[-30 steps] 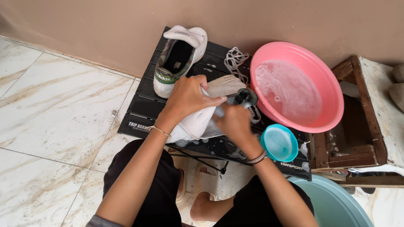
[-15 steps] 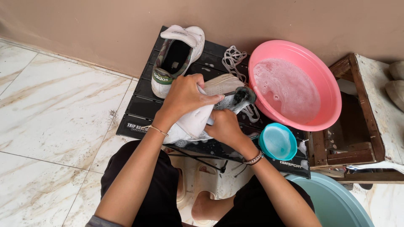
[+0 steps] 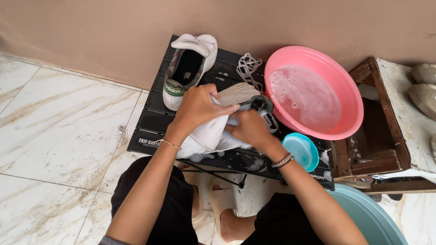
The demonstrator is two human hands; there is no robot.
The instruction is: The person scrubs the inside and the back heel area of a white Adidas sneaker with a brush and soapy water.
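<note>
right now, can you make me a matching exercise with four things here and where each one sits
Things:
1. pink basin
2. small teal bowl
3. white laces
4. spare sneaker

Places:
A. far left end of the black table
B. in a pile left of the soapy water
C. near the right wrist
D. right end of the table, holding suds

Pairs: 1-D, 2-C, 3-B, 4-A

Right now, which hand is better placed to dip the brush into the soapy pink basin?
The right hand, probably. It holds the brush beside the pink basin, while the left hand is farther away, clamped on the white shoe.
</note>
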